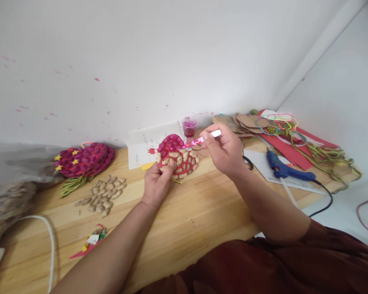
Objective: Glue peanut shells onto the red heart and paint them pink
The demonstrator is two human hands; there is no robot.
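Observation:
My left hand (158,179) grips a round red disc covered with peanuts (184,165), thumb on its front face. The peanuts along the disc's upper left are painted shiny magenta; those at the lower right are bare tan. In my right hand (225,149) is a slim paintbrush (199,141) with a white handle end and pink smears, its tip at the disc's upper edge by the painted peanuts. Behind the disc stands a clear plastic cup (189,127) with magenta paint in it. A printed sheet (138,147) lies under and behind the disc.
Loose peanuts (106,192) lie left, before finished magenta discs with yellow stars (86,159). A bag of peanuts (12,200) and a white cable (50,237) occupy the far left. On the right are cardboard discs (251,122), green cord (325,157) and a blue glue gun (286,168).

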